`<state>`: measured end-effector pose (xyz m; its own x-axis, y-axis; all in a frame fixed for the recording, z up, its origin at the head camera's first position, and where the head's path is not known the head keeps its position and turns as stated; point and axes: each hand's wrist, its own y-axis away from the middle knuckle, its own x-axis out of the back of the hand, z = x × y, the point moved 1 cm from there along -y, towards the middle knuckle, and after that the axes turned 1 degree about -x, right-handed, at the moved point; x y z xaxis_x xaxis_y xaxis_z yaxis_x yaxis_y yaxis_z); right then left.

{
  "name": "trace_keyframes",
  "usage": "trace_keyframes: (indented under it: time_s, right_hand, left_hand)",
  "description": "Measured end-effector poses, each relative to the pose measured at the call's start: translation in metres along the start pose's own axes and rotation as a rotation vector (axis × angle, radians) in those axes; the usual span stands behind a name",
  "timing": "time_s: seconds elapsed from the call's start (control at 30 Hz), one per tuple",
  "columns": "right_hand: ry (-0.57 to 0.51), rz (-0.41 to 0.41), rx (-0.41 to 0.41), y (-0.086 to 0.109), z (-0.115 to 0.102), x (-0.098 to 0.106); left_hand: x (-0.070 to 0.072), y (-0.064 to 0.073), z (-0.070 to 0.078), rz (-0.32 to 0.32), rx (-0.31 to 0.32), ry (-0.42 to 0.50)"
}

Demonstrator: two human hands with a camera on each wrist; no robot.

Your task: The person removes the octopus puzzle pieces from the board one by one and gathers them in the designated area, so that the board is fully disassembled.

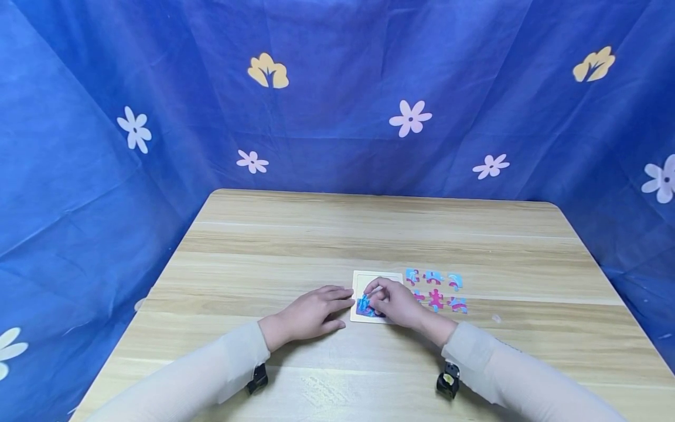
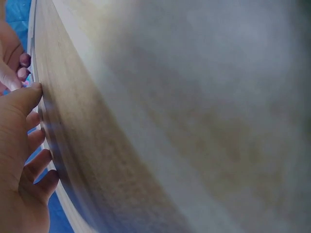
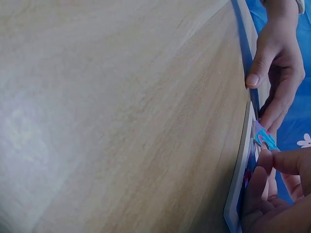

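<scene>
A square jigsaw tray (image 1: 377, 273) with a pale rim lies on the table, and its lower left part is filled with blue and purple picture. My right hand (image 1: 399, 303) is over the tray. In the right wrist view, its thumb and fingertips pinch a turquoise and purple jigsaw piece (image 3: 264, 138), partly hidden by the fingers. On the tray's left side, my left hand (image 1: 314, 312) lies palm down with fingers extended, the fingertips right at the rim. The right part of the tray is hidden under my right hand.
Several loose jigsaw pieces (image 1: 435, 299) in pink and light blue lie in two rows to the right of the tray. The wooden table (image 1: 263, 234) reaches back to a blue flowered curtain (image 1: 337, 117).
</scene>
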<state>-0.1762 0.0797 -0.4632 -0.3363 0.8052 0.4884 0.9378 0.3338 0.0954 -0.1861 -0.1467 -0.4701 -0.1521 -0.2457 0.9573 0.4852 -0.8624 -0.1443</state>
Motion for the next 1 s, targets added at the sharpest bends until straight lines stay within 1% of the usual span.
trace_keyframes:
  time_s: [0.2,0.3,0.5,0.73,0.83,1.0]
  right_hand:
    - [-0.098,0.001,-0.052,0.001,0.001,0.003]
    - [-0.123,0.004,-0.085,0.002,0.002,0.007]
    - [-0.123,0.012,-0.117,0.007,0.007,0.018]
    - [-0.139,-0.013,-0.094,0.015,0.016,0.034]
    - [-0.153,-0.027,-0.112,0.021,0.019,0.04]
    - [-0.144,-0.054,-0.13,0.029,0.022,0.049]
  left_hand:
    - [0.0,0.0,0.0,0.003,-0.001,0.005]
    - [0.0,0.0,0.0,0.007,-0.005,0.006]
    - [0.0,0.0,0.0,0.009,-0.011,-0.005]
    - [-0.001,0.0,0.0,0.002,-0.004,-0.011]
    - [-0.002,0.0,0.0,0.0,0.0,-0.018]
    - [-0.003,0.001,0.001,-0.007,0.01,-0.022]
